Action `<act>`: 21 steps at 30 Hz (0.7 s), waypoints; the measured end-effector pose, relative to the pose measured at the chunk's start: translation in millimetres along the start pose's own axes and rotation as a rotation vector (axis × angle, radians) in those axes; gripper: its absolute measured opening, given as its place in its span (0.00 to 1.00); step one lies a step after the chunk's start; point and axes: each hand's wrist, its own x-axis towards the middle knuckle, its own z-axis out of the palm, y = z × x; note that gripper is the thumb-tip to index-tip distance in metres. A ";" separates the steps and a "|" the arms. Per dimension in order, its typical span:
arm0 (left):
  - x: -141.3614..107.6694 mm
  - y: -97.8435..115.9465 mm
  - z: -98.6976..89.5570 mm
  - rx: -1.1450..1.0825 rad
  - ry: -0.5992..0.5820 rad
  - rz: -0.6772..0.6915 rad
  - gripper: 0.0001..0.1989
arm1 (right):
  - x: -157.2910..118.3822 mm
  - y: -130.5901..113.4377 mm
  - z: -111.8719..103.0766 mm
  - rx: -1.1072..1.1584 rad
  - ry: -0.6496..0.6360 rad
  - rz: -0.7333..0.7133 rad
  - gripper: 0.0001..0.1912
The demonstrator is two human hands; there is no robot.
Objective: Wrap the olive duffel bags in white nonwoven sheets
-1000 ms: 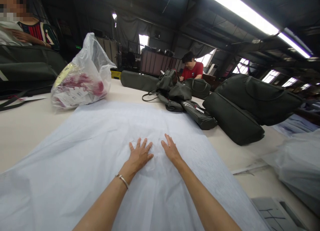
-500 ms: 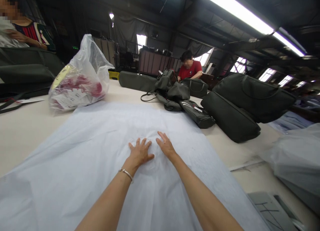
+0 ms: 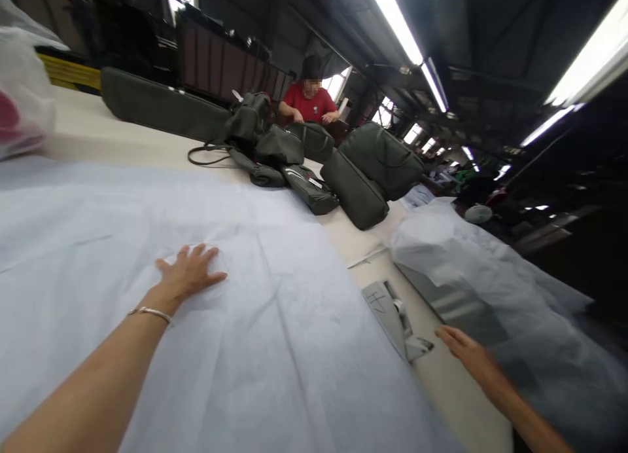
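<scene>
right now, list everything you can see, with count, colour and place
sheet: one, pale bluish white, spread over the table
table: one, cream, under the sheet
bags: at least six, dark grey-green, along the far side
plastic bag: one, translucent with pink-red contents, left edge
marked device: one, grey, right of the sheet
thin sheeting: one heap, translucent white, right
person: one, red shirt, behind the bags
windows: several, bright white, background
ceiling lights: several, white, overhead
bracelet: one, silver, left wrist
left hand: one, bare, on the sheet
right hand: one, bare, by the thin sheeting

Right hand (image 3: 468, 353) now off white sheet (image 3: 245, 368)
</scene>
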 end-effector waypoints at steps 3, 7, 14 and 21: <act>2.8 -0.6 1.9 0.025 0.040 0.008 0.31 | 1.3 23.4 5.3 0.179 -0.274 0.087 0.23; 4.7 0.4 1.7 0.036 0.014 -0.027 0.29 | 1.0 33.0 23.6 0.395 -0.424 0.184 0.29; 11.7 -5.9 9.0 0.037 0.041 -0.037 0.30 | 9.1 40.2 37.5 0.434 -0.276 0.128 0.33; 12.7 -7.9 12.5 0.049 0.058 -0.021 0.31 | 31.3 12.0 42.9 0.521 -0.499 0.207 0.19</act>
